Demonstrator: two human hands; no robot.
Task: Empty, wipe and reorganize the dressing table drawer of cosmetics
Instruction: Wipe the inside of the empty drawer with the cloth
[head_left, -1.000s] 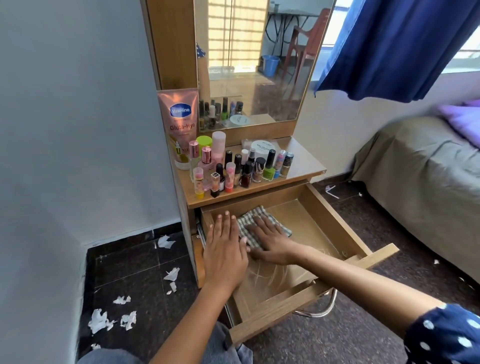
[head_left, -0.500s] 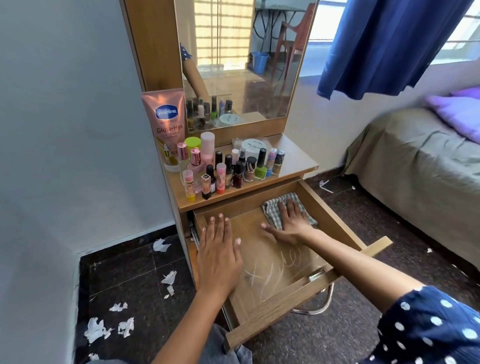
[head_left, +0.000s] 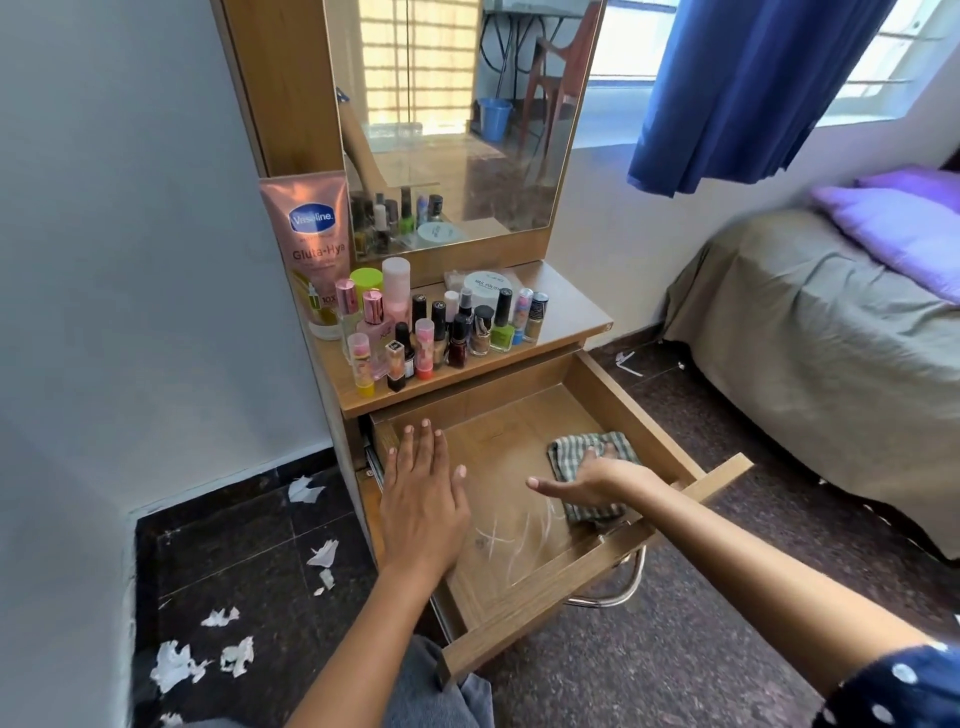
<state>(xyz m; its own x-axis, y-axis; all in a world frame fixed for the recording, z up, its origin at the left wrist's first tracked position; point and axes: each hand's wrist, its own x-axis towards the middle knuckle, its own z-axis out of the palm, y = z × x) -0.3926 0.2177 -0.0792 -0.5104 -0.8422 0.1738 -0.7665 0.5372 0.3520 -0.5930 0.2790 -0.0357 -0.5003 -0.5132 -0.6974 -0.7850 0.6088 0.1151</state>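
Drawer (head_left: 670, 457) open. Right hand (head_left: 597, 475) presses checked cloth (head_left: 571, 452) near drawer's right wall, fingers flat. Left hand (head_left: 421, 493) flat, fingers straight, over drawer's left edge.

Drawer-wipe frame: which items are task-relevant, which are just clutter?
In play: open wooden drawer; checked green-and-white cloth under the right hand; left hand flat on the drawer's left edge; cosmetic bottles on the dressing table top.

Clutter: torn white paper scraps on the floor; bed; blue curtain.

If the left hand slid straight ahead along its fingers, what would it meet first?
Probably the drawer's back wall under the tabletop: the left hand lies flat with its fingers nearly there; depth is unclear.
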